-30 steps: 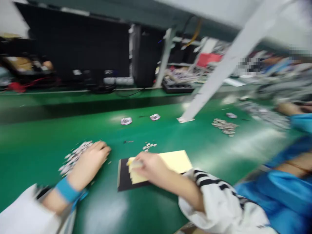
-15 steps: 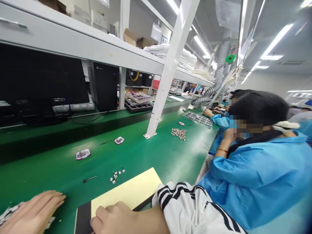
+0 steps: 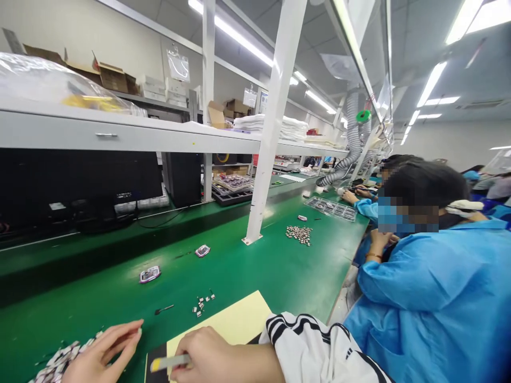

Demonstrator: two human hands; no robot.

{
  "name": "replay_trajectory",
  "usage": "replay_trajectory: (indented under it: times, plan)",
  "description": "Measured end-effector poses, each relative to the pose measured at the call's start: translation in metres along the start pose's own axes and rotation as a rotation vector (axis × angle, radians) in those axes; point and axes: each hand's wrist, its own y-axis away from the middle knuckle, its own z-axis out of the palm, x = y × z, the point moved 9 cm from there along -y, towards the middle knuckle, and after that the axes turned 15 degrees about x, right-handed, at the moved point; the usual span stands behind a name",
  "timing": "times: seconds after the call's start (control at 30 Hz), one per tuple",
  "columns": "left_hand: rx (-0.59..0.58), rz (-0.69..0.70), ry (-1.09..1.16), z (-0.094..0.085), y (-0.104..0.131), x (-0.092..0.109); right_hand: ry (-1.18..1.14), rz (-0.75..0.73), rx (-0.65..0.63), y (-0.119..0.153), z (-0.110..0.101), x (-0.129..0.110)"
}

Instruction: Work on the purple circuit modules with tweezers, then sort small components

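My right hand [image 3: 211, 354] is closed round a flat grey stick with a yellow end [image 3: 170, 363], which points left. It is over a pale yellow sheet [image 3: 239, 319] with a black border, a pad or folder lying on the green bench. At the lower left, my left hand [image 3: 106, 354] holds its fingers stretched out, with a gap to the thumb and nothing visible between them. Beside and partly behind it lies a pile of small white and dark parts [image 3: 59, 361]. Several small white pieces [image 3: 200, 306] and a dark thin tool [image 3: 163, 309] lie beyond the sheet.
Two small framed parts [image 3: 150, 274] lie farther back on the bench [image 3: 223, 276]. A white post [image 3: 265, 159] rises from it. A heap of small metal pieces [image 3: 298, 234] and a clear tray [image 3: 331, 208] lie to the right, near a co-worker in blue [image 3: 435, 282]. A monitor [image 3: 80, 191] stands back left.
The view has tilted up. My left hand has lifted from lying flat, uncovering more of the pile. My right hand has turned, and the grey stick with the yellow end now shows in it.
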Motion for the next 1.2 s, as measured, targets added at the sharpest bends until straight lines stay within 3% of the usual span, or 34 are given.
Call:
replay_trajectory:
  times: [0.1,0.27,0.33,0.47,0.67,1.0,1.2]
  plan:
    - [-0.072,-0.137,0.076,0.009,0.007,0.019,-0.193,0.137,0.135,-0.007,-0.02,0.013]
    - [-0.027,-0.277,0.264,0.025,0.023,0.041,-0.371,0.248,0.133,-0.016,-0.03,0.017]
    - [0.0,-0.337,0.378,0.033,0.029,0.039,-0.464,0.29,0.106,-0.017,-0.028,0.018]
    - [-0.001,-0.402,0.386,0.042,0.042,0.031,-0.624,0.345,0.027,-0.012,-0.021,0.016]
    - [-0.017,-0.295,0.423,0.04,0.046,0.04,-0.704,0.401,0.013,-0.007,-0.02,0.016]
    - [0.004,-0.043,0.26,0.033,0.046,0.058,-0.69,0.427,0.065,-0.007,-0.023,0.021]
    - [-0.015,0.014,0.239,0.033,0.046,0.063,-0.71,0.417,0.045,-0.009,-0.023,0.019]
